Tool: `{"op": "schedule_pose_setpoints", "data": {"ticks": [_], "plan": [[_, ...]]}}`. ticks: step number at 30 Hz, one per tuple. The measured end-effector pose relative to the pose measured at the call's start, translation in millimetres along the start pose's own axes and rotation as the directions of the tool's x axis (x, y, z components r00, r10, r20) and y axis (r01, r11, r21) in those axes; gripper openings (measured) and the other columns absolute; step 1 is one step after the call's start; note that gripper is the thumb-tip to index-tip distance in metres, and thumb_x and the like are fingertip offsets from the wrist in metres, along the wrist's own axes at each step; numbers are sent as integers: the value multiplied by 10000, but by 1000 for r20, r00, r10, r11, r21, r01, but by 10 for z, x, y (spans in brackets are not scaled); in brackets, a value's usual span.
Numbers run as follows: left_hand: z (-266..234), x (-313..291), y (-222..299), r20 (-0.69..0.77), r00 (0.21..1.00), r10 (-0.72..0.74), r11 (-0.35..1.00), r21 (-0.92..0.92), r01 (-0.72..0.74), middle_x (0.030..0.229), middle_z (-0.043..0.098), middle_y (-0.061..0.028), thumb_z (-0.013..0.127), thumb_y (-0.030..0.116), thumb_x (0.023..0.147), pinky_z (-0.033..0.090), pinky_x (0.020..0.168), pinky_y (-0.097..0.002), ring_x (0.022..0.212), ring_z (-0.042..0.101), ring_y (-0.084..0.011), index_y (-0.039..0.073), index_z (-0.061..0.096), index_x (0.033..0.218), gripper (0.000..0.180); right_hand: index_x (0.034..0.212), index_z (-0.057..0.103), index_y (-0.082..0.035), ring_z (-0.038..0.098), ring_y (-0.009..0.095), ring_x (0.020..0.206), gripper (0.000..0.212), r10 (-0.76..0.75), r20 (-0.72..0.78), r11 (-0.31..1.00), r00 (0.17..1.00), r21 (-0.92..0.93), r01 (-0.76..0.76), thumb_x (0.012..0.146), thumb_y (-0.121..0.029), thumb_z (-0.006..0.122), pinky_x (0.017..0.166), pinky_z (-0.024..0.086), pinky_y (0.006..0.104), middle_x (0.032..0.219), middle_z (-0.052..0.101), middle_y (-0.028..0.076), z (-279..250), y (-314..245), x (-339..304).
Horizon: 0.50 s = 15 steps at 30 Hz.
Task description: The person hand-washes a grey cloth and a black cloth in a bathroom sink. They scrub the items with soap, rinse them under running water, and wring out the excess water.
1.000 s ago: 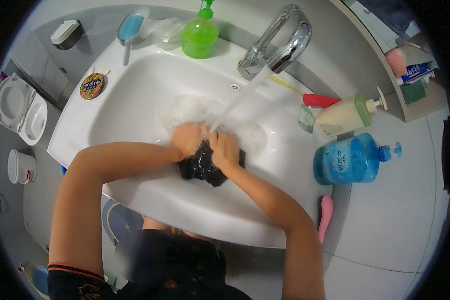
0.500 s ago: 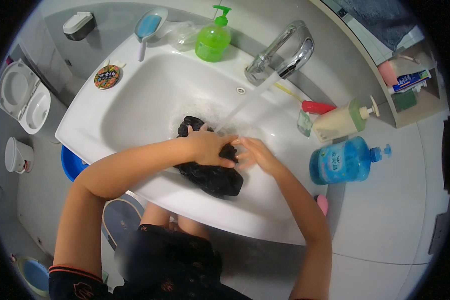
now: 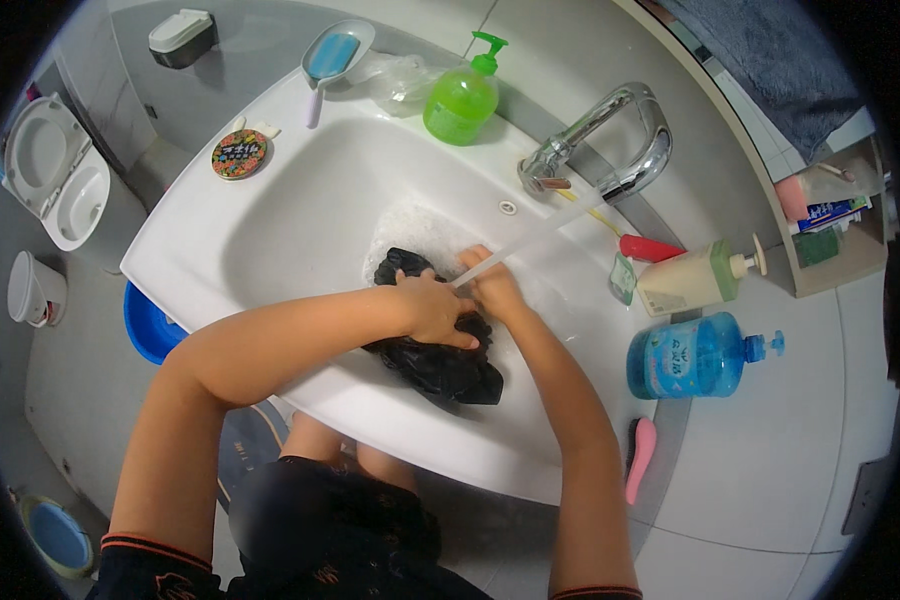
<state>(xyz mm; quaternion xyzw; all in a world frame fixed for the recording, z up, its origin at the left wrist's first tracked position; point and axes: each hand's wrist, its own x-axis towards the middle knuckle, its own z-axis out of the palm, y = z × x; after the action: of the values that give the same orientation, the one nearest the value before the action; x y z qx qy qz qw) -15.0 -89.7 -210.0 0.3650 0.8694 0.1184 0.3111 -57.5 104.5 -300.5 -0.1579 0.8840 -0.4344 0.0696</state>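
Observation:
A wet, bunched black cloth (image 3: 435,370) lies in the white sink (image 3: 300,215), with suds beside it. My left hand (image 3: 432,312) rests over the cloth's upper part, gripping it with fingers spread and thumb toward me. My right hand (image 3: 497,290) is just right of the cloth, beside the running water, its fingers slightly bent and apart with nothing seen in them. Water falls from the chrome faucet (image 3: 642,150) at the back right and lands between my hands. Part of the left fingers sinks into the cloth's folds and is hidden.
On the rim stand a green pump bottle (image 3: 462,103), a soap scoop (image 3: 332,55) and a round tin (image 3: 240,154). At right are a cream pump bottle (image 3: 688,280), a blue pump bottle (image 3: 685,357) and a pink brush (image 3: 641,460). A blue basin (image 3: 148,325) sits below left.
My right hand has moved up and turned, drawing off the cloth to the water stream. My left hand stays on the cloth. The view has shifted slightly, showing more of the pink brush.

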Motion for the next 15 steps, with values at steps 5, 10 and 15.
{"op": "schedule_pose_setpoints", "data": {"ticks": [5, 10, 15], "plan": [[-37, 27, 3, 9, 1000, -3, 1000, -21, 3, 1437, 369, -119, 442, 722, 807, 281, 992, -687, 1291, 310, -453, 264, 417, 1389, 741, 906, 517, -44, 520, 341, 857, 189, 94, 95, 970, 991, -234, -70, 729, 11, 547, 708, 451, 384, 906, 513, 137, -13, -247, -5], [-81, 4, -8, 28, 999, -19, 999, -26, 19, 1416, 392, -127, 440, 721, 809, 279, 997, -682, 1288, 313, -445, 260, 417, 1390, 743, 954, 530, -3, 577, 254, 856, 106, -253, -507, 935, 824, -346, 74, 853, -35, 512, 709, 472, 347, 930, 574, 108, -7, -4, 1], [-34, 30, 6, 14, 1000, -27, 999, -17, 28, 1375, 433, -139, 445, 719, 809, 286, 993, -677, 1278, 328, -438, 272, 429, 1380, 725, 1006, 585, -15, 583, 331, 818, 179, -112, -676, 954, 729, -279, -113, 865, -125, 582, 758, 460, 408, 928, 608, 178, -1034, -180, 5]]}}
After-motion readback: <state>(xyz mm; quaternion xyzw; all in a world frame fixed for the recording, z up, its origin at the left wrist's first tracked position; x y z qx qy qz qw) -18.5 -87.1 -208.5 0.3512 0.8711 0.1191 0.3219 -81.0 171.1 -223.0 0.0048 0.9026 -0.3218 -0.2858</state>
